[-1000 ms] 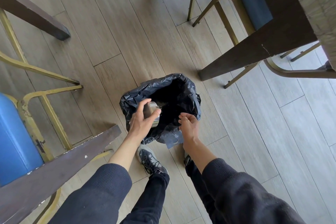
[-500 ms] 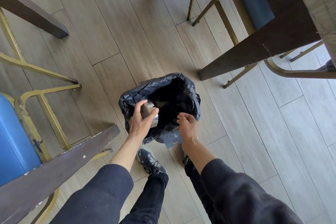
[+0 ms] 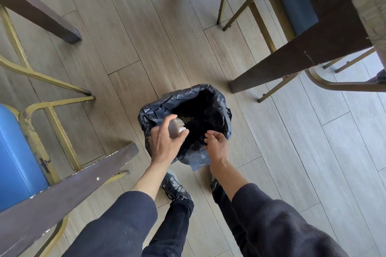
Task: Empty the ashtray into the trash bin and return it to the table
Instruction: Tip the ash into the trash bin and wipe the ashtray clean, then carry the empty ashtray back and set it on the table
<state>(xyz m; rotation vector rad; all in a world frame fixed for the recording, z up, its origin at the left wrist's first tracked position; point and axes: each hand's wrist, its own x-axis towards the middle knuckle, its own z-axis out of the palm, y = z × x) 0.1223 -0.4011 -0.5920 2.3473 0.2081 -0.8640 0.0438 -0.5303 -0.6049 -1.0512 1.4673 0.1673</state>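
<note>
A small trash bin lined with a black plastic bag [image 3: 219,98] stands on the wooden floor in front of my feet. My left hand [image 3: 165,142] grips a shiny metal ashtray [image 3: 176,127] and holds it tilted over the near left rim of the bin. Greyish ash shows just past the ashtray's mouth, inside the bag. My right hand [image 3: 216,143] rests on the near right edge of the bag, fingers curled on the plastic. The bottom of the bin is dark and hidden.
A dark wooden table leg [image 3: 292,58] slants close to the bin at the right, below a pale tabletop edge [image 3: 371,6]. Gold-framed chairs with blue seats stand at the left [image 3: 18,152] and upper right [image 3: 292,0]. Another dark leg [image 3: 62,190] crosses the lower left.
My left hand has tipped the ashtray further over the bin's rim, mouth toward the inside. My right hand has stayed on the bag's edge.
</note>
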